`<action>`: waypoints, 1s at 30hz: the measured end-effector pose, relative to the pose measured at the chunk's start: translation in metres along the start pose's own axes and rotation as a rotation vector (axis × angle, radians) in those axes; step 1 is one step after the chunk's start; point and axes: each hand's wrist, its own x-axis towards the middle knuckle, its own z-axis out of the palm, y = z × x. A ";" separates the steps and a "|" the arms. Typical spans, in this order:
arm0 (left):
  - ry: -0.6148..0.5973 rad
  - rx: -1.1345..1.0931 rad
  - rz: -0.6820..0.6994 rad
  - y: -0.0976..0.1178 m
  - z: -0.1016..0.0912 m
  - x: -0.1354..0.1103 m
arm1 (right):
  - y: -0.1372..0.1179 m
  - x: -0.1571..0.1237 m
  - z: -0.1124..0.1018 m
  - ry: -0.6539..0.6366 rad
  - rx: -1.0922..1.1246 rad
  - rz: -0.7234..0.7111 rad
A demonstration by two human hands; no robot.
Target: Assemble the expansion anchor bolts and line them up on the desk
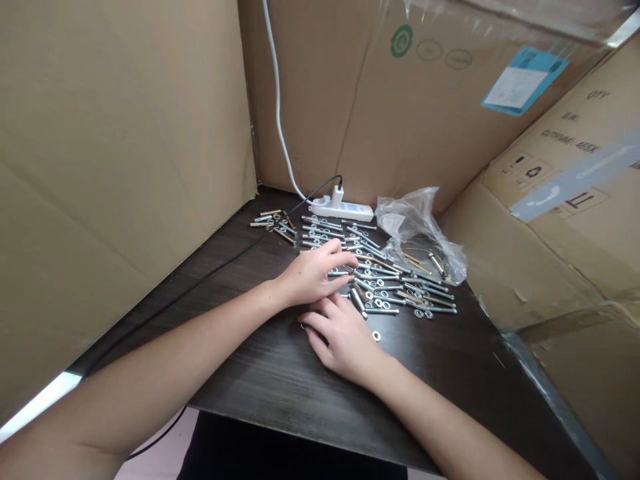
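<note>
Over the near left part of a spread of metal bolts reaches my left hand, its fingers bent and apart, tips close to the bolts. Nothing shows as held in it. Just below, my right hand rests low over the table with curled fingers. A small ring, apparently a washer, shows at its thumb and index fingertips. A loose nut lies to the right of that hand. Bolts lie in rough rows with nuts and washers beside them. Some pieces are hidden under my hands.
A white power strip with a plugged-in adapter lies behind the bolts. Right of it sits a clear plastic bag. More bolts lie back left, near a black cable. Cardboard boxes wall the dark table on three sides.
</note>
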 end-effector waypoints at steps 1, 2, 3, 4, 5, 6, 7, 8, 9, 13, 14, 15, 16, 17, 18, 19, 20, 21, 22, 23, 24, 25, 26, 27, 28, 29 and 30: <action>-0.005 0.001 0.003 0.000 0.000 0.000 | 0.000 0.000 0.000 -0.003 0.003 0.004; -0.010 0.002 0.006 0.001 0.000 0.000 | -0.001 0.000 0.001 -0.006 0.005 0.014; -0.013 0.004 0.008 0.001 -0.001 0.000 | -0.001 0.001 0.001 -0.006 0.008 0.024; -0.014 0.006 0.007 0.001 -0.001 0.000 | -0.001 0.001 0.000 -0.006 0.012 0.033; -0.014 0.008 0.005 0.001 -0.001 0.000 | -0.002 0.001 0.000 -0.006 0.018 0.041; -0.013 0.011 0.001 0.001 -0.001 0.000 | -0.002 0.001 0.000 -0.004 0.024 0.046; -0.013 0.014 -0.002 0.001 -0.001 0.000 | -0.002 0.002 0.001 -0.003 0.031 0.050; -0.013 0.016 -0.004 0.001 -0.001 0.000 | -0.001 0.002 0.001 0.000 0.039 0.051; -0.015 0.018 -0.004 0.001 -0.001 0.000 | -0.001 0.002 0.002 0.003 0.046 0.049; -0.023 0.018 0.000 -0.001 0.000 0.000 | 0.003 0.002 -0.001 0.038 0.115 0.002; -0.023 0.018 0.000 -0.001 0.000 -0.001 | 0.006 0.002 -0.004 0.064 0.149 -0.014; -0.022 0.018 0.000 -0.001 -0.001 -0.001 | 0.009 0.001 -0.009 0.102 0.186 -0.025; -0.023 0.017 0.000 -0.001 -0.001 -0.001 | 0.013 -0.001 -0.015 0.156 0.220 -0.029; -0.023 0.016 -0.001 -0.002 -0.001 -0.001 | 0.018 -0.002 -0.022 0.225 0.242 -0.016; -0.024 0.012 -0.003 -0.002 -0.002 0.000 | 0.024 -0.005 -0.028 0.297 0.254 0.016; -0.020 0.007 -0.005 -0.001 -0.002 0.000 | 0.030 -0.007 -0.035 0.366 0.252 0.069; -0.015 0.000 -0.008 -0.001 -0.002 0.000 | 0.037 -0.010 -0.040 0.420 0.244 0.127; -0.008 -0.007 -0.011 -0.001 -0.001 0.000 | 0.043 -0.012 -0.044 0.466 0.235 0.189; 0.000 -0.014 -0.014 0.000 -0.001 0.000 | 0.048 -0.014 -0.046 0.497 0.229 0.246; 0.002 -0.018 -0.015 0.000 0.000 0.000 | 0.053 -0.015 -0.047 0.519 0.228 0.295; -0.001 -0.020 -0.013 0.001 0.000 0.000 | 0.057 -0.016 -0.047 0.528 0.235 0.337; -0.009 -0.017 -0.009 0.002 0.000 -0.001 | 0.059 -0.017 -0.046 0.526 0.252 0.367; -0.022 -0.010 -0.002 0.003 0.001 -0.001 | 0.061 -0.017 -0.044 0.519 0.276 0.386; -0.034 0.001 0.004 0.004 0.001 -0.001 | 0.061 -0.016 -0.043 0.505 0.307 0.398; -0.045 0.014 0.010 0.005 0.001 -0.001 | 0.061 -0.016 -0.041 0.490 0.338 0.403; -0.053 0.025 0.012 0.006 0.000 -0.002 | 0.061 -0.016 -0.040 0.482 0.365 0.404; -0.055 0.033 0.011 0.006 0.000 -0.002 | 0.060 -0.015 -0.039 0.479 0.386 0.404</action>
